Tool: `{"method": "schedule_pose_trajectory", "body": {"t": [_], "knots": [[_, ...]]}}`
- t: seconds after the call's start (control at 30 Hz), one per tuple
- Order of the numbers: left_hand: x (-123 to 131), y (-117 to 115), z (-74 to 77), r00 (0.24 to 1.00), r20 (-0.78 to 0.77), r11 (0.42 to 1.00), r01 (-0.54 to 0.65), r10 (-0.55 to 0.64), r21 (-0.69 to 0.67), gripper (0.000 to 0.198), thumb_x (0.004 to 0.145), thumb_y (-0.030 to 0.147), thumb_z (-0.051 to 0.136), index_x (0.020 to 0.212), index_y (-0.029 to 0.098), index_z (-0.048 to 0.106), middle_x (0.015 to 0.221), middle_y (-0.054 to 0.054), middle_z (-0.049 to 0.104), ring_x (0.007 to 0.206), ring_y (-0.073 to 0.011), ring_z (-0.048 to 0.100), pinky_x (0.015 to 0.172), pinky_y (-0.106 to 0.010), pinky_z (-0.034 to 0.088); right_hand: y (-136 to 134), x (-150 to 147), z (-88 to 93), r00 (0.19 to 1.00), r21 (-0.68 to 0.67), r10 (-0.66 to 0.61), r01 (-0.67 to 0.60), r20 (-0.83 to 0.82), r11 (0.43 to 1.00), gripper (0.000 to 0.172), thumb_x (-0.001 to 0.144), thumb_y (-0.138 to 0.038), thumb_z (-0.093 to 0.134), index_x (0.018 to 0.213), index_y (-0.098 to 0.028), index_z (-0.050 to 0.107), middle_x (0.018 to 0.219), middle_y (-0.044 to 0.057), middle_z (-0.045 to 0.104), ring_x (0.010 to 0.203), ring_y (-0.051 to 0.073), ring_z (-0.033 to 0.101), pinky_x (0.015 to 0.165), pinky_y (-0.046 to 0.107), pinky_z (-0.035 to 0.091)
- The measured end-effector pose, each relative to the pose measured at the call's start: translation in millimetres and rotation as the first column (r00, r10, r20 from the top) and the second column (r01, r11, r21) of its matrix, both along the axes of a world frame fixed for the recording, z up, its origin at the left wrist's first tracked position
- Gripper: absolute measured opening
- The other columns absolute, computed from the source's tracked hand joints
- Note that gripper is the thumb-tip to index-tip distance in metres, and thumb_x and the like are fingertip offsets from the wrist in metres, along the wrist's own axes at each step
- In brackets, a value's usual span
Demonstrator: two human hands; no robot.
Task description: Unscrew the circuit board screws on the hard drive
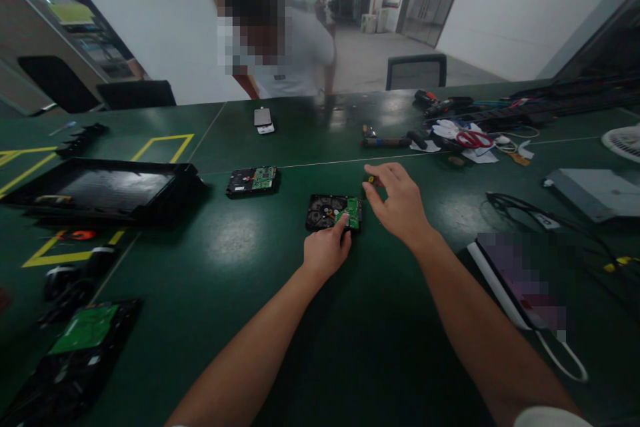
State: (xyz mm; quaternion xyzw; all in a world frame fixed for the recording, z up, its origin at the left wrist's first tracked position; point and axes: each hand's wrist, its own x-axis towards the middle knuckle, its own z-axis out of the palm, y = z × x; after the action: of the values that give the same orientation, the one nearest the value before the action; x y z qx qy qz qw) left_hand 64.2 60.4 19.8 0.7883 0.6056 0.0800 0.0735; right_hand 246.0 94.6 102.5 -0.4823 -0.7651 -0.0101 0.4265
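Note:
A black hard drive (327,210) with a green circuit board on its right end lies on the dark green table (240,260) in front of me. My left hand (326,250) rests at its near edge, fingers curled, thumb and fingertip pressing on the green board. My right hand (397,203) hovers just right of the drive, fingers loosely spread, its fingertips reaching a small black screwdriver (371,180) with a yellow mark that lies beyond the drive.
A second hard drive (253,181) lies to the left, beside a black tray (100,190). A phone (263,118), red-handled scissors (474,139), tools and cables sit farther back. A person stands across the table (290,53). A circuit board (85,328) lies near left.

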Motion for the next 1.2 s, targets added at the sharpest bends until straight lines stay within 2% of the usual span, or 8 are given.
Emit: {"method": "schedule_pose_trajectory", "body": {"t": [0.1, 0.43, 0.57, 0.67, 0.77, 0.93, 1.07, 1.2], "knots": [[0.2, 0.3, 0.6, 1.000, -0.004, 1.000, -0.002, 0.002, -0.004, 0.054, 0.101, 0.048, 0.038, 0.152, 0.035, 0.044, 0.098, -0.006, 0.077, 0.084, -0.0266, 0.074, 0.074, -0.037, 0.054, 1.7, -0.4, 0.0, 0.999, 0.007, 0.025, -0.024, -0.043, 1.000, 0.026, 0.095, -0.021, 0.056, 0.121, -0.024, 0.059, 0.119, 0.012, 0.062, 0.113, 0.029, 0.061, 0.094, 0.048, 0.055], [1.3, 0.0, -0.2, 1.000, -0.004, 1.000, -0.014, 0.014, -0.005, 0.054, 0.101, 0.047, 0.039, 0.152, 0.035, 0.045, 0.099, -0.007, 0.077, 0.086, -0.0263, 0.074, 0.076, -0.036, 0.054, -0.9, -1.1, 0.9, 0.999, -0.003, -0.031, 0.031, -0.017, 1.000, 0.023, 0.095, -0.034, 0.063, 0.116, -0.026, 0.066, 0.109, 0.009, 0.061, 0.099, 0.026, 0.063, 0.085, 0.043, 0.055], [1.2, 0.2, 0.2, 1.000, -0.004, 1.000, -0.008, 0.008, -0.002, 0.053, 0.101, 0.047, 0.039, 0.152, 0.035, 0.045, 0.098, -0.007, 0.077, 0.085, -0.0268, 0.074, 0.075, -0.037, 0.054, -1.7, -2.9, 3.7, 1.000, 0.004, 0.027, -0.027, -0.006, 1.000, 0.026, 0.099, -0.026, 0.053, 0.122, -0.024, 0.064, 0.118, 0.010, 0.064, 0.105, 0.025, 0.063, 0.088, 0.042, 0.054], [0.8, 0.6, 0.1, 1.000, -0.004, 1.000, -0.003, 0.003, -0.004, 0.053, 0.101, 0.048, 0.039, 0.152, 0.035, 0.045, 0.098, -0.006, 0.078, 0.084, -0.0272, 0.074, 0.074, -0.038, 0.054, -1.9, -3.2, 4.8, 0.999, -0.018, 0.036, -0.035, 0.018, 0.999, 0.027, 0.100, -0.024, 0.050, 0.124, -0.022, 0.062, 0.119, 0.010, 0.066, 0.103, 0.025, 0.064, 0.089, 0.041, 0.054], [0.6, 0.6, 0.0, 1.000, -0.002, 1.000, -0.003, 0.003, -0.009, 0.053, 0.101, 0.047, 0.040, 0.153, 0.035, 0.044, 0.098, -0.006, 0.078, 0.085, -0.0265, 0.074, 0.075, -0.037, 0.054, -2.3, -2.7, 4.3, 1.000, -0.026, -0.003, 0.003, 0.026, 1.000, 0.027, 0.099, -0.027, 0.053, 0.125, -0.022, 0.062, 0.115, 0.010, 0.067, 0.096, 0.024, 0.064, 0.087, 0.041, 0.053], [0.8, -0.2, 2.3, 1.000, -0.005, 1.000, -0.009, 0.009, -0.010, 0.053, 0.101, 0.047, 0.041, 0.152, 0.035, 0.045, 0.099, -0.007, 0.077, 0.085, -0.0264, 0.074, 0.076, -0.037, 0.054, -3.0, -2.0, 4.7, 0.999, -0.022, -0.035, 0.035, 0.016, 0.999, 0.022, 0.097, -0.036, 0.061, 0.114, -0.025, 0.067, 0.102, 0.008, 0.064, 0.089, 0.024, 0.064, 0.083, 0.040, 0.052], [0.9, -1.0, 5.3, 1.000, -0.004, 1.000, -0.009, 0.009, -0.028, 0.054, 0.101, 0.047, 0.041, 0.153, 0.035, 0.044, 0.100, -0.007, 0.077, 0.087, -0.0259, 0.074, 0.078, -0.037, 0.054, -3.5, -2.4, 6.4, 0.998, -0.093, -0.039, 0.035, -0.048, 0.995, 0.021, 0.092, -0.043, 0.066, 0.103, -0.024, 0.065, 0.097, 0.007, 0.065, 0.077, 0.021, 0.062, 0.073, 0.037, 0.051], [1.1, -1.0, 6.2, 1.000, -0.010, 0.999, -0.010, 0.009, -0.040, 0.054, 0.101, 0.046, 0.041, 0.154, 0.035, 0.042, 0.100, -0.007, 0.077, 0.088, -0.0257, 0.074, 0.079, -0.037, 0.054, -5.2, -4.2, 6.4, 0.986, -0.256, -0.047, 0.005, -0.157, 0.967, 0.025, 0.092, -0.049, 0.066, 0.099, -0.025, 0.061, 0.083, 0.002, 0.066, 0.064, 0.018, 0.061, 0.062, 0.032, 0.049]]}}
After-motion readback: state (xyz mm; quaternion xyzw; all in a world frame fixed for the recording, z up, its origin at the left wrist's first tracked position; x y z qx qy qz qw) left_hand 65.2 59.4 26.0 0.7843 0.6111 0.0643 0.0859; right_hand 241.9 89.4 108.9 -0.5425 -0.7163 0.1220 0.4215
